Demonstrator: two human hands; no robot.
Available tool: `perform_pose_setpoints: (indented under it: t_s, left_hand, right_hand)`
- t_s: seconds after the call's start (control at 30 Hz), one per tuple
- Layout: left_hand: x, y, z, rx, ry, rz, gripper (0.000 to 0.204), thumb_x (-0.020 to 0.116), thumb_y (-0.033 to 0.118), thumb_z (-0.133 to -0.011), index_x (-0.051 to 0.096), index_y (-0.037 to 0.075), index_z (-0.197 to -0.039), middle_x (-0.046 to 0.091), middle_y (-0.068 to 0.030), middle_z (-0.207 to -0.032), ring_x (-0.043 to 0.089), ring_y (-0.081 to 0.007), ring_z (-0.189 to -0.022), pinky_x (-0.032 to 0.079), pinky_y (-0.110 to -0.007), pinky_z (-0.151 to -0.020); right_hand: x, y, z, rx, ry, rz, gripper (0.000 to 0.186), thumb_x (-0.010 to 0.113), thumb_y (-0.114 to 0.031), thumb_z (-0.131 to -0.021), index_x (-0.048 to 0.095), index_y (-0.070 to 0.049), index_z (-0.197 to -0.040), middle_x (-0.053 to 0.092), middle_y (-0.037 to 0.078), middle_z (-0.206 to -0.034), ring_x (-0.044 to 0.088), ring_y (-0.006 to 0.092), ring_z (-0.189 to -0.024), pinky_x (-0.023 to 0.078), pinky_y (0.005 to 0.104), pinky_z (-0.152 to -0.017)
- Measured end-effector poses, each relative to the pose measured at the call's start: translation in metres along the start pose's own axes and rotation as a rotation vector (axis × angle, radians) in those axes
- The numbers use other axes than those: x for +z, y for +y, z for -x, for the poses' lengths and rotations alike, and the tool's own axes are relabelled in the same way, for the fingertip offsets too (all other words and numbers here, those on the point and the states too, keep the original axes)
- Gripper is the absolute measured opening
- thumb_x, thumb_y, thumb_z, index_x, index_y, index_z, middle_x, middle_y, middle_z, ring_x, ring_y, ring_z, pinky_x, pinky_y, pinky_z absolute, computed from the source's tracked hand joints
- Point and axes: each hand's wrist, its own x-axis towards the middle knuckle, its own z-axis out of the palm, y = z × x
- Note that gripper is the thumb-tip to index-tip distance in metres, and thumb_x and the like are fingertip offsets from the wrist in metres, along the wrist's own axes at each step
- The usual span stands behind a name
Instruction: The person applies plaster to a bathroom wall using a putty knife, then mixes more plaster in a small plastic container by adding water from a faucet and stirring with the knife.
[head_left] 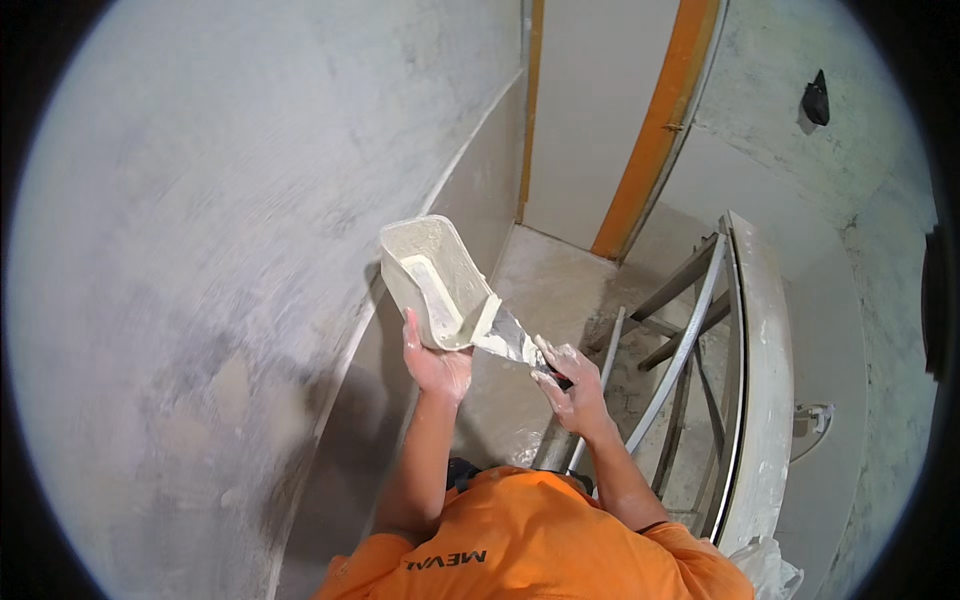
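My left hand (438, 372) is closed around the lower end of a white plastic tub (393, 268), tilted, with pale plaster smeared on its inner walls and floor. In my right hand (578, 385) is a putty knife (513, 335), its metal blade coated with white plaster. The blade meets the near right rim of the tub, where a thick ridge of plaster lies. My fingers, dusted with plaster, wrap the knife's dark handle and hide most of it.
A patchy plastered wall (230, 250) stands close on my left. To the right is a metal-framed platform (755, 390) with slanted legs. Farther off is a pale door panel (590, 120) in an orange frame (655, 140). A wire fitting (818, 415) sticks out of the right wall.
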Motion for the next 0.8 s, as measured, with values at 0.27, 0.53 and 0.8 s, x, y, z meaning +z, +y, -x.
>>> perform_pose_setpoints:
  t_s: [0.27, 0.53, 0.8]
  left_hand:
    - [-0.022, -0.024, -0.112, -0.075, -0.101, 0.168, 0.060, 0.041, 0.047, -0.106, 0.037, 0.013, -0.155, 0.044, -0.0097, -0.155, 0.047, -0.0340, -0.139, 0.043, -0.057, -0.111]
    - [-0.015, -0.099, -0.188, -0.346, -0.019, 0.116, 0.058, 0.040, 0.050, -0.105, 0.044, 0.016, -0.151, 0.050, -0.0065, -0.150, 0.050, -0.0309, -0.136, 0.042, -0.054, -0.112]
    - [0.055, -0.185, -0.321, -0.455, -0.132, 0.118, 0.060, 0.042, 0.050, -0.103, 0.045, 0.012, -0.150, 0.051, -0.0109, -0.148, 0.052, -0.0343, -0.133, 0.045, -0.053, -0.109]
  right_hand:
    - [-0.001, 0.061, 0.001, 0.126, 0.210, 0.164, 0.039, 0.072, -0.017, -0.088, 0.068, -0.001, -0.123, 0.066, 0.011, -0.087, 0.062, 0.0243, -0.076, 0.051, 0.0352, -0.074]
    - [0.018, 0.074, -0.101, 0.509, 0.141, -0.860, 0.038, 0.055, -0.033, -0.104, 0.065, 0.003, -0.097, 0.058, 0.006, -0.066, 0.050, 0.0116, -0.051, 0.038, 0.0246, -0.046]
    - [-0.008, 0.189, -0.218, 0.532, 0.142, -1.011, 0.038, 0.053, -0.034, -0.105, 0.065, 0.001, -0.095, 0.056, 0.004, -0.063, 0.049, 0.0106, -0.050, 0.036, 0.0249, -0.046]
